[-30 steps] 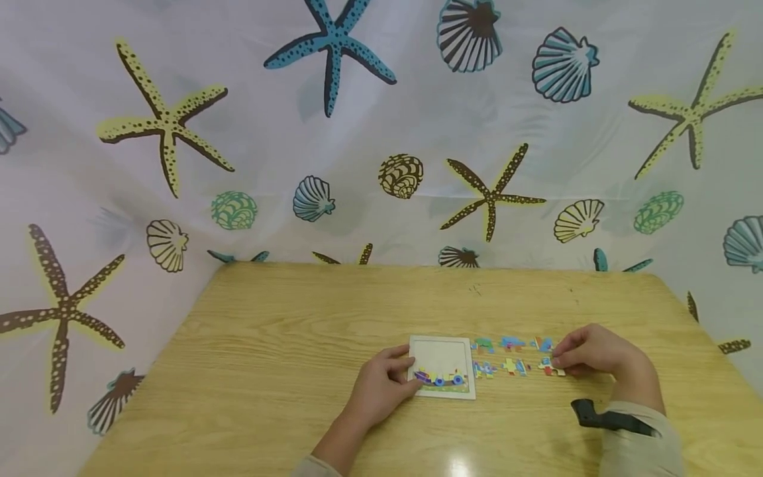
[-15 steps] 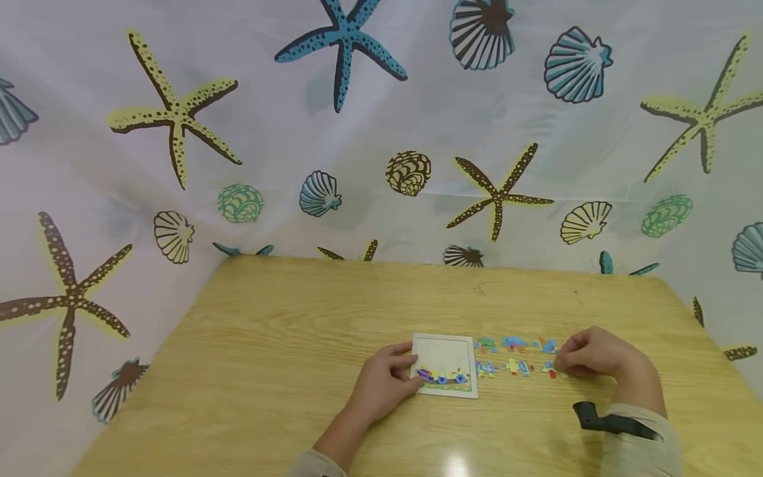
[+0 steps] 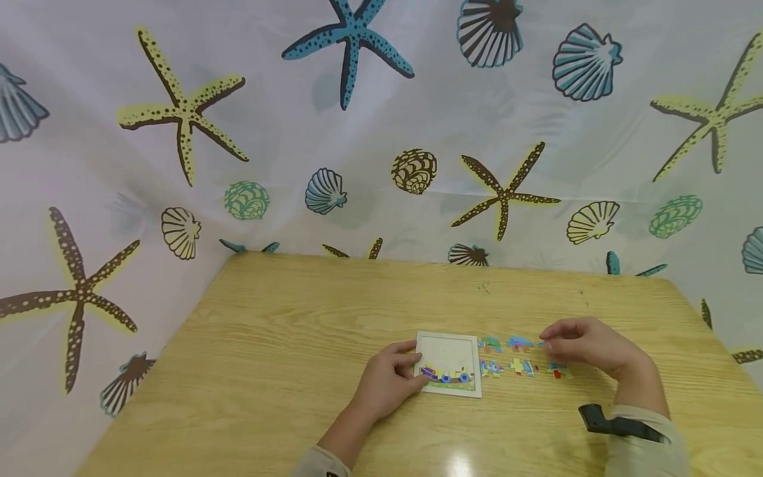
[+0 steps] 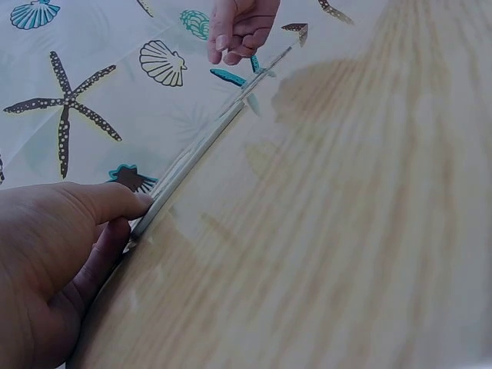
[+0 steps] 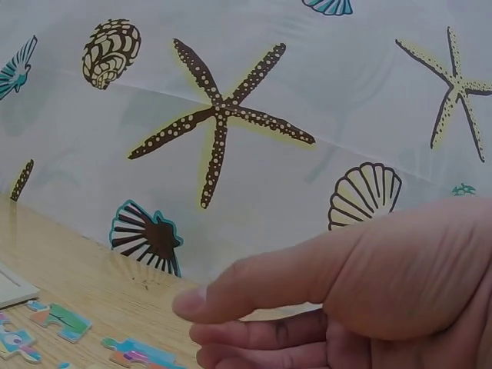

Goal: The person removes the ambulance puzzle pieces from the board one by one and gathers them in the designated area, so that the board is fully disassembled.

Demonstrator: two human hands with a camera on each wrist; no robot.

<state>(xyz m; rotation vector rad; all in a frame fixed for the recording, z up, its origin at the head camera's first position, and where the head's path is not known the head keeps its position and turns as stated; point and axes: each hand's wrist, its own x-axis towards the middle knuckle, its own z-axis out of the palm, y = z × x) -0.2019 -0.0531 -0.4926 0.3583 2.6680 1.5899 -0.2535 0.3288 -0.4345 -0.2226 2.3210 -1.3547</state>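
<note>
My left hand (image 3: pixel 384 381) grips the left edge of a square jigsaw puzzle board (image 3: pixel 448 352), its thumb near the lower corner. A strip of fitted pieces (image 3: pixel 447 377) with a colourful vehicle picture lies along the board's bottom; the area above is bare. In the left wrist view, thumb and finger pinch the board's edge (image 4: pixel 188 171). My right hand (image 3: pixel 590 344) hovers at the far end of the loose pieces, fingers loosely bent. Nothing shows between its thumb (image 5: pixel 254 288) and fingers. It mostly hides the blue upper right piece (image 3: pixel 541 344).
Loose jigsaw pieces lie in two rows right of the board, among them a green one (image 3: pixel 491 344), a blue one (image 3: pixel 520 344) and a red-and-blue one (image 3: pixel 557 370). A patterned cloth (image 3: pixel 369 218) hangs behind the wooden table (image 3: pixel 286 344).
My right hand has moved from the lower right piece up and slightly left to the upper row, uncovering the lower piece. The left hand keeps its grip on the board. The head view has shifted slightly.
</note>
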